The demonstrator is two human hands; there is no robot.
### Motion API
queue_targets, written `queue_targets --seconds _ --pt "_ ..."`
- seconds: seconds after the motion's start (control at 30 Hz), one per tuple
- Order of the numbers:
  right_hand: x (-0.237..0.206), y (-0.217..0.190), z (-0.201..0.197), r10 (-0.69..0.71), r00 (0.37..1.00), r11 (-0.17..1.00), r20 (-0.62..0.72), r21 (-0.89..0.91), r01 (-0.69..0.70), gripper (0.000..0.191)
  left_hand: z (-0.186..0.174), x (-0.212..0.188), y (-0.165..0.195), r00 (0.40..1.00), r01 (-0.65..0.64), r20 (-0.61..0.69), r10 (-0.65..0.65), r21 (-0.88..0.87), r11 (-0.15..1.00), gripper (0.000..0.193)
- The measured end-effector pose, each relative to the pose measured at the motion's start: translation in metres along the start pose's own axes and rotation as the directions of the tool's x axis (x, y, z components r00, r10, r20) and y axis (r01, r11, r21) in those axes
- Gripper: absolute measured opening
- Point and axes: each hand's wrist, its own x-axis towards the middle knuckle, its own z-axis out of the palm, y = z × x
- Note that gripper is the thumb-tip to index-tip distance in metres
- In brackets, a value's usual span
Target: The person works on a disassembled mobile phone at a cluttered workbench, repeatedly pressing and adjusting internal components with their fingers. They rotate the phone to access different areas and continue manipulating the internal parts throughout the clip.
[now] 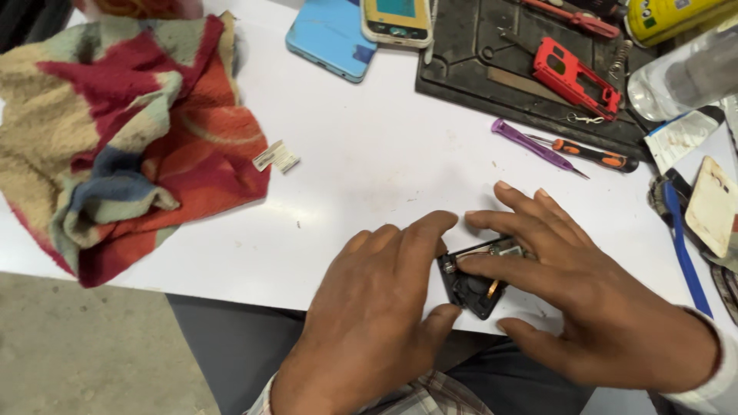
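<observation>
At table edge, left hand [377, 307] and right hand [584, 292] spread, pressing black phone part [473, 288] (small white label [277, 157] nearby).

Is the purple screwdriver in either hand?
No. The purple screwdriver lies on the table, apart from both hands, which rest on a small black device.

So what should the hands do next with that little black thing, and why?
Probably lift the left hand a bit: it covers half of the small black opened device on the white table, where the right hand presses its fingertips.
</observation>
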Motion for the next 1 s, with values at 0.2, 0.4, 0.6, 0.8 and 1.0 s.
queue_targets --seconds 0.2,0.4,0.6,0.8,1.0 --pt "0.006 0.007 -0.001 -0.017 1.000 1.000 -0.002 -0.007 0.017 0.062 0.003 0.002 0.000 1.000 0.008 0.004 -0.008 -0.018 1.000 0.082" --pt "0.009 0.008 0.000 0.010 0.997 0.998 -0.079 0.067 -0.004 0.055 0.005 0.001 -0.001 1.000 0.014 0.000 -0.014 -0.028 1.000 0.082" --pt "0.013 0.008 0.005 0.016 0.994 1.000 -0.112 0.013 -0.014 0.053 0.004 0.002 -0.001 1.000 0.027 0.012 -0.026 -0.019 0.999 0.080" --pt "0.014 0.008 0.007 0.033 0.995 0.999 -0.089 -0.016 -0.035 0.054 0.002 0.001 0.000 1.000 0.014 -0.015 -0.015 -0.012 1.000 0.080" --pt "0.012 0.008 0.006 0.031 0.998 1.000 -0.063 -0.005 -0.031 0.055 0.002 0.003 0.001 1.000 0.018 0.016 -0.017 -0.024 1.000 0.079"
